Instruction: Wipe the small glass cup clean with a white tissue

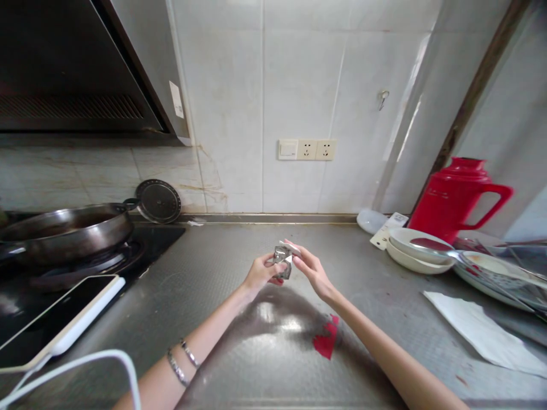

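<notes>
Near the middle of the metal counter (222, 250), my left hand (261, 270) has its fingers wrapped round a small silvery block-shaped object (282, 267). My right hand (311, 267) touches its upper right side, pinching a thin whitish piece (290, 247) at the top. What exactly the object is cannot be made out. Both hands are raised over the counter, with a shadow under them. A torn red scrap (327, 339) lies on the counter below my right forearm.
A metal pan (81, 230) sits on the stove at the left, with a phone (60, 322) and white cable (98, 356) in front. At the right stand a red thermos (448, 199), stacked bowls (421, 263), plates and a white napkin (482, 330).
</notes>
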Motion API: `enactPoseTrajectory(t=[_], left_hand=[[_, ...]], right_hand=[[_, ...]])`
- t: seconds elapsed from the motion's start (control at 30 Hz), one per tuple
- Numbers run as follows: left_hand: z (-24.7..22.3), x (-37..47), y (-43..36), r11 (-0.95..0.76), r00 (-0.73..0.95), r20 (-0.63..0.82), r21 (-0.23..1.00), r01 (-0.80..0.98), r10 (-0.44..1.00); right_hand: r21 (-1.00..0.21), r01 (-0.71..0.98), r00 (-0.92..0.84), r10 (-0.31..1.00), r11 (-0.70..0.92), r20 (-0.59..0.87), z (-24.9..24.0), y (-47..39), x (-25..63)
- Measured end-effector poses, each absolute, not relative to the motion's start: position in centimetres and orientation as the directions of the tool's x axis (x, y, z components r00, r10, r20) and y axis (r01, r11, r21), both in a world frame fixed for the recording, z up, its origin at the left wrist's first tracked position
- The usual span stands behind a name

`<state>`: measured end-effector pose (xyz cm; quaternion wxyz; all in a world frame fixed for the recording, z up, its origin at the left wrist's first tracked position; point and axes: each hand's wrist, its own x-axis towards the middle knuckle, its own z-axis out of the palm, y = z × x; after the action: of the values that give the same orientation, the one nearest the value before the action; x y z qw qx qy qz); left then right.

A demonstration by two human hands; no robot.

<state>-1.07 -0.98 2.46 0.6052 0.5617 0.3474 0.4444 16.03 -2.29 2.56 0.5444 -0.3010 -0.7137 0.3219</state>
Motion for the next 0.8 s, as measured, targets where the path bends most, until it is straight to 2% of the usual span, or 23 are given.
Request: enactPoseTrajectory(t=[0.1, 0.3, 0.47, 0.57, 0.7, 0.8], left_hand=[[2.3, -1.2, -0.7, 0.004, 0.359, 0.062, 0.984, -0.178, 0.931], [2.3, -0.9, -1.0, 0.032, 0.415, 0.048, 0.982, -0.184, 0.908], [1.8, -1.4, -0.3, 0.036, 0.539, 0.054, 0.987, -0.155, 0.840], [1.0, -1.9, 0.6, -0.081, 0.566, 0.112, 0.994, -0.080, 0.817], [0.3, -2.4, 1.1, -0.406, 0.374, 0.333, 0.904, 0.133, 0.865], [0.4, -2.5, 0.9, -0.454, 0.340, 0.367, 0.862, 0.224, 0.866]], right_hand=[[-0.800, -0.030, -0.314, 0.754, 0.599, 0.577, 2.0, -2.4, 15.5], [-0.869, -0.087, -0.248, 0.834, 0.487, 0.493, 0.4, -1.8, 14.7], [-0.902, -0.152, -0.239, 0.870, 0.404, 0.431, 1.0, -1.7, 15.0], [-0.913, -0.148, -0.204, 0.892, 0.380, 0.404, 1.8, -1.8, 15.2], [-0.930, -0.151, -0.200, 0.911, 0.335, 0.360, 2.3, -2.1, 15.0], [-0.941, -0.157, -0.229, 0.916, 0.300, 0.330, 2.2, -2.2, 14.7]])
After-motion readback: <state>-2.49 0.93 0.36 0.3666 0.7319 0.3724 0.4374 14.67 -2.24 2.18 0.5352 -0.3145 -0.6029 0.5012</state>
